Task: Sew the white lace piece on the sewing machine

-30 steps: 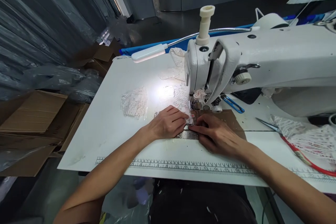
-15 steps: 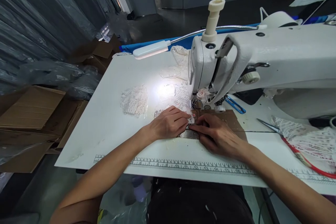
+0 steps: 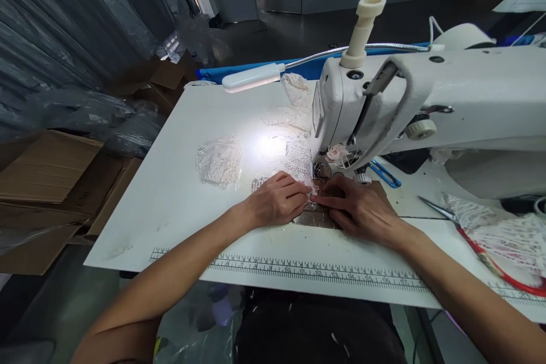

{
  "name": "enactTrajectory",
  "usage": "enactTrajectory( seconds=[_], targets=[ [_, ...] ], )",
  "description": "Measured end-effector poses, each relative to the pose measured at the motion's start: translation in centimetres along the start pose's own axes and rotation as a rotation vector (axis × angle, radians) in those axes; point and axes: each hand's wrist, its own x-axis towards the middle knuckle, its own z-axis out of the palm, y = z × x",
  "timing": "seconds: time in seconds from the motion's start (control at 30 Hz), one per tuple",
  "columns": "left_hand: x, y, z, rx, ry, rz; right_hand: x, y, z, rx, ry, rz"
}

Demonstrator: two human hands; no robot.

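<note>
My left hand [image 3: 279, 200] rests left of the needle area of a white sewing machine [image 3: 335, 102]. Its curled fingers pinch a small piece of white lace [image 3: 314, 186], which runs toward the presser foot [image 3: 316, 170]. From the other side, my right hand [image 3: 360, 205] lies low over the brown plate [image 3: 315, 217], its index finger stretched out to touch the lace edge. Its fingers are apart, with the thumb side near the foot. Part of the lace is hidden under my left fingers. More white lace [image 3: 294, 151] lies just behind my left hand.
A separate lace piece [image 3: 219, 162] lies on the white table [image 3: 170, 205], left of the lit lamp [image 3: 251, 78]. Right of my hand are a blue thread snipper [image 3: 385, 174], pointed red-handled scissors [image 3: 473, 242] and a lace bundle [image 3: 503, 233]. Cardboard boxes [image 3: 46, 176] stand at left.
The right index finger has straightened toward the lace edge, and the right hand has shifted slightly. My left hand keeps its pinch. The whole view has shifted a little.
</note>
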Motion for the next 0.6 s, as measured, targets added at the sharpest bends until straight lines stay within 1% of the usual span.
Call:
enactTrajectory(
  seconds=[0.07, 0.2, 0.3, 0.47, 0.6],
  targets=[
    [0.2, -0.2, -0.4, 0.008, 0.013, -0.017, -0.3, -0.2, 0.5, -0.027, 0.009, 0.006],
    [0.4, -0.9, -1.1, 0.046, 0.036, -0.1, -0.4, -0.2, 0.7, 0.009, 0.024, 0.029],
    [0.4, -1.1, -1.2, 0.057, 0.002, -0.097, -0.4, -0.2, 0.7, 0.007, 0.039, 0.025],
    [0.3, -1.0, -1.2, 0.096, -0.098, -0.076, -0.4, -0.1, 0.8, -0.032, 0.063, -0.022],
    [0.2, -1.0, -1.3, 0.136, -0.122, -0.045, -0.4, -0.1, 0.8, -0.032, 0.062, -0.022]
  ],
)
